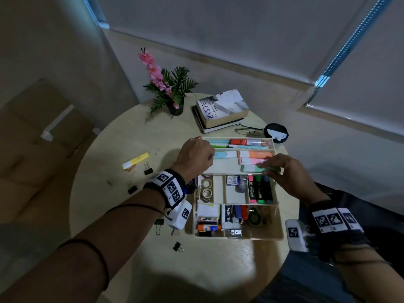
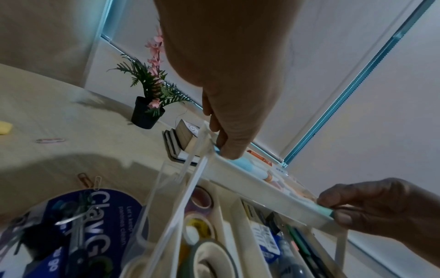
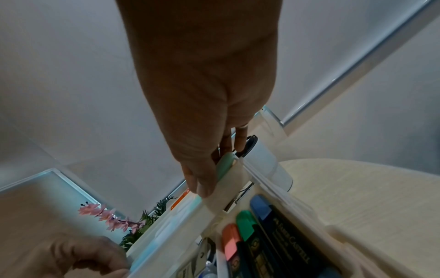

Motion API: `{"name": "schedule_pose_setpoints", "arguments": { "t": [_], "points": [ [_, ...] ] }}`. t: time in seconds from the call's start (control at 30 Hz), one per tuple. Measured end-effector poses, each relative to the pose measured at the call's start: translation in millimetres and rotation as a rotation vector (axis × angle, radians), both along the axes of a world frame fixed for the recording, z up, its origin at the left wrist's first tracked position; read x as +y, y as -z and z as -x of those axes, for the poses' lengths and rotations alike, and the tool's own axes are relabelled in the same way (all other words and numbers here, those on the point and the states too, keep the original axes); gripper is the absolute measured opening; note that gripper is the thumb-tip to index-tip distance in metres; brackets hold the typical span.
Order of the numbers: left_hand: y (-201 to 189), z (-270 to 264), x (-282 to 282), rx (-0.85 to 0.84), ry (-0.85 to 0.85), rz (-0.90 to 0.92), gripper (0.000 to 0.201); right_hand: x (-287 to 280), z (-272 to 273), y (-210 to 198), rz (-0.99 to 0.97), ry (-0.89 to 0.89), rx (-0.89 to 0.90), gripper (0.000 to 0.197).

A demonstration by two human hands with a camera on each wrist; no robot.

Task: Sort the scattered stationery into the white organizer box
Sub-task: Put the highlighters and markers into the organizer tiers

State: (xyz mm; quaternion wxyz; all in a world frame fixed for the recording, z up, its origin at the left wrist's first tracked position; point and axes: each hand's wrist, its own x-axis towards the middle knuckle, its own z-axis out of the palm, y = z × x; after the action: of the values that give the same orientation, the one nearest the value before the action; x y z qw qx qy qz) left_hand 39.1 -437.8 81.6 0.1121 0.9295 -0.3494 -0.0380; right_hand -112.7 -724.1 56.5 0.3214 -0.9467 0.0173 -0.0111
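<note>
Most stationery already lies in the white organizer box (image 1: 238, 236) at table centre, the right hand (image 1: 288, 176) pinching a mint highlighter (image 1: 260, 169) into its far tray and the left hand (image 1: 194, 158) gripping that tray's left end, while a yellow highlighter (image 1: 135, 160) and binder clips (image 1: 148, 169) remain left.

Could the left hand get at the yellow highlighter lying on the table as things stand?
Probably yes: the yellow highlighter lies in the open, left of the left hand, with nothing between, though that hand is at a blue highlighter in the organizer.

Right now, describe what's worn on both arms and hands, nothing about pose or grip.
Both forearms are bare, no sleeves. Each wrist carries a dark band with white square black-patterned marker tags, the right wrist band likewise, each with a white boxy camera unit bearing a tag. The left arm has thin black cords. The left hand shows a finger ring.
</note>
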Motion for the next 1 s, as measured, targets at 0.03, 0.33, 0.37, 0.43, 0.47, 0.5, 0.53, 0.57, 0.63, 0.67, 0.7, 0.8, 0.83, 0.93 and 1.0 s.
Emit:
{"name": "schedule_pose_setpoints", "arguments": {
  "t": [0.03, 0.33, 0.37, 0.43, 0.47, 0.5, 0.53, 0.57, 0.63, 0.67, 0.7, 0.8, 0.83, 0.93, 1.0],
  "points": [
    [2.9, 0.7, -1.0, -0.02, -0.006, 0.01, 0.009, 0.5, 0.3, 1.1, -0.011, 0.012, 0.008, 0.031],
    [18.8, 0.4, 13.0, 0.004, 0.035, 0.107, 0.015, 15.3, -7.3, 1.1, -0.333, 0.233, 0.005, 0.011],
    [20.4, 0.7, 16.7, 0.021, 0.047, 0.123, 0.018, 18.5, -8.9, 1.6, -0.324, 0.244, 0.002, 0.012],
    [22.0, 2.5, 24.2, 0.044, 0.07, 0.16, 0.023, 25.7, -11.5, 1.5, -0.265, 0.271, 0.018, 0.013],
    [22.5, 3.1, 28.0, 0.048, 0.08, 0.183, 0.024, 28.8, -12.8, -0.3, -0.224, 0.294, 0.038, 0.012],
    [22.6, 3.6, 32.2, 0.05, 0.089, 0.209, 0.024, 32.2, -13.7, -2.8, -0.168, 0.318, 0.056, 0.011],
    [22.6, 3.8, 37.1, 0.052, 0.094, 0.235, 0.024, 34.7, -14.6, -4.8, -0.115, 0.345, 0.072, 0.011],
    [23.2, 3.5, 42.7, 0.055, 0.092, 0.258, 0.024, 37.1, -15.4, -6.5, -0.061, 0.363, 0.073, 0.011],
    [24.2, 2.1, 56.0, 0.06, 0.073, 0.294, 0.023, 42.7, -16.7, -9.4, 0.05, 0.375, 0.034, 0.011],
    [25.4, 1.2, 64.2, 0.063, 0.057, 0.31, 0.022, 48.7, -17.3, -11.5, 0.103, 0.375, -0.002, 0.011],
    [26.6, -0.1, 73.4, 0.067, 0.037, 0.327, 0.021, 57.2, -18.1, -13.4, 0.142, 0.37, -0.04, 0.012],
    [32.8, -7.9, 113.1, 0.082, -0.033, 0.351, 0.017, 104.7, -22.0, -22.4, 0.126, 0.306, -0.112, 0.015],
    [36.6, -12.2, 130.0, 0.097, -0.061, 0.338, 0.016, 126.1, -22.8, -25.4, 0.099, 0.248, -0.121, 0.016],
    [53.3, -26.4, 186.7, 0.199, -0.199, 0.265, 0.013, 194.3, -28.0, -32.0, 0.017, 0.009, -0.112, 0.016],
    [65.1, -33.9, 222.0, 0.258, -0.301, 0.22, 0.013, 237.0, -33.4, -29.8, 0.002, -0.102, -0.071, 0.013]
  ]
}}
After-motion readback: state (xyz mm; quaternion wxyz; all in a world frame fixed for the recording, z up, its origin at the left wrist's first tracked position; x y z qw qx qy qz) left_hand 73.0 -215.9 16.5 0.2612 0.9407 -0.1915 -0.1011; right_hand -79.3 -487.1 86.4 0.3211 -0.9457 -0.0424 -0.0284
